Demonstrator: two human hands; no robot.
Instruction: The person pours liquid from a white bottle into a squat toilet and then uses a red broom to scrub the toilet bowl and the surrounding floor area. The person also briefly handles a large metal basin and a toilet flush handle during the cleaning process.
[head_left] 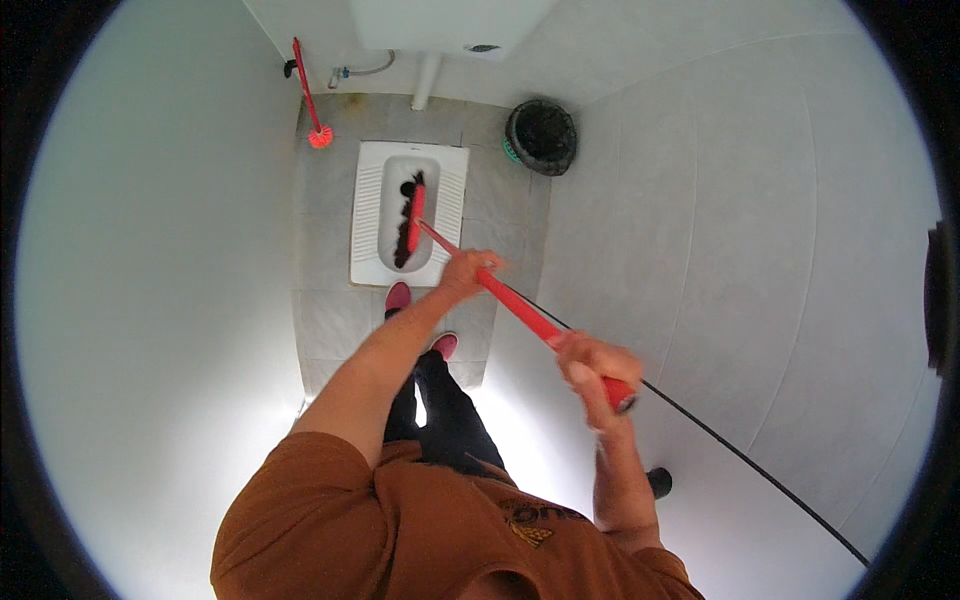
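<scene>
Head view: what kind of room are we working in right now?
Most likely a small tiled toilet stall. A white squat toilet pan is set in the floor, a red toilet brush leans in the corner, and a dark waste basket stands beside the wall.

The cistern (450,20) is being cut off by the top edge — only its underside is showing. The broom handle (520,310) is disappearing inside both hands. A thin black cable (740,455) is running out at the lower right — its end is hidden.
</scene>
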